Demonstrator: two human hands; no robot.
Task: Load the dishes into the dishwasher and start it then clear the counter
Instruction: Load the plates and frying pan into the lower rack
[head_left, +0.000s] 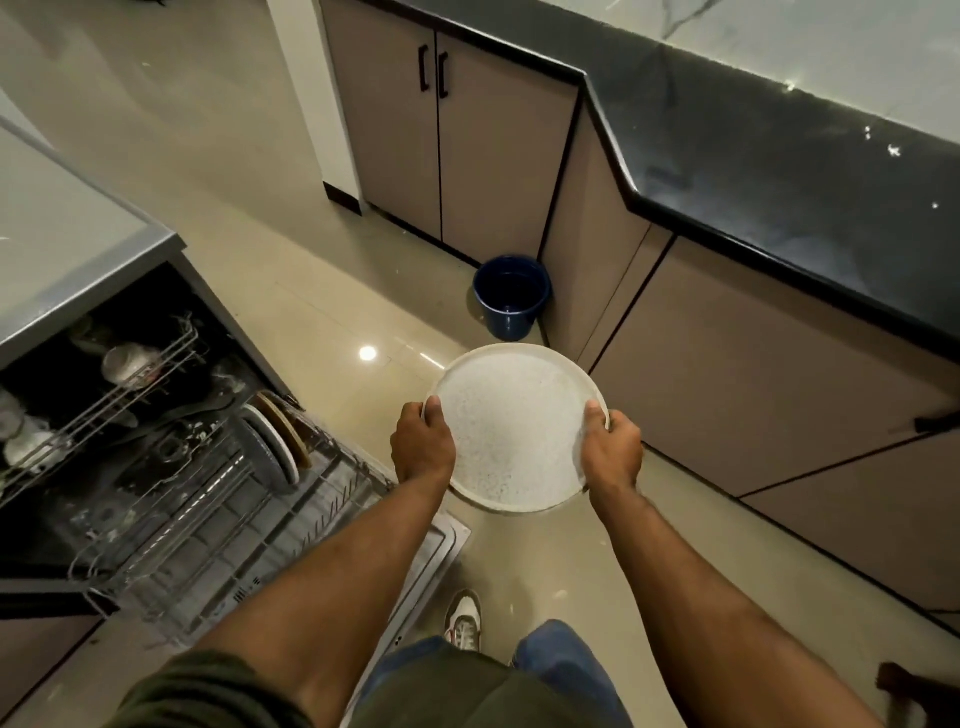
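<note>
Above the floor, the left hand (423, 441) and right hand (613, 447) each grip an opposite rim of a speckled white plate (511, 431), held level just right of the open dishwasher (171, 467), whose lower rack (218, 519) carries upright plates (278, 441), with a blue bucket (511, 296) beyond.

home kitchen | dark stone counter (779, 171) over taupe cabinets (467, 145) | open dishwasher (171, 467) with wire racks, plates (275, 441) standing in lower rack | blue bucket (511, 296) on glossy tiled floor (234, 171)
</note>
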